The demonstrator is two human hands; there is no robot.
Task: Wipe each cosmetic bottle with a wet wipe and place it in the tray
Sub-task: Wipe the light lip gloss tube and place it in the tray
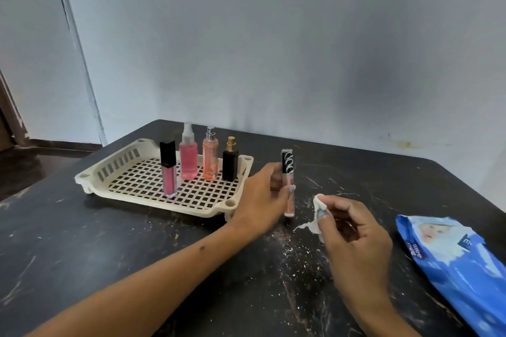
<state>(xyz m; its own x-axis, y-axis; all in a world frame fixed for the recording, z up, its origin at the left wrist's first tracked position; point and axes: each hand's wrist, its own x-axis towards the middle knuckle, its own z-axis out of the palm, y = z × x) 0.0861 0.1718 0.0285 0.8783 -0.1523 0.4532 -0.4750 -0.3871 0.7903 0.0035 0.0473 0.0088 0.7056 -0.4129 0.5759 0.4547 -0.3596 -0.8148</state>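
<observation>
Lip gloss tube [288,186] held upright, gripped by left hand [260,200]; crumpled wet wipe [317,213] pinched by right hand [353,235], just beside tube.

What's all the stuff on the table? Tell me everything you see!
Tray: one, cream, left on table.
Gloss tube: one, pink with black cap, standing in tray.
Spray bottles: two, pink and orange, standing in tray.
Perfume bottle: one, black with gold top, in tray.
Lip tube: one, peach with black cap, held upright outside tray.
Wipe: one, white, crumpled.
Wipes pack: one, blue, right.
Table: one, black, scratched.
Left hand: grips lip tube.
Right hand: pinches wipe.
</observation>
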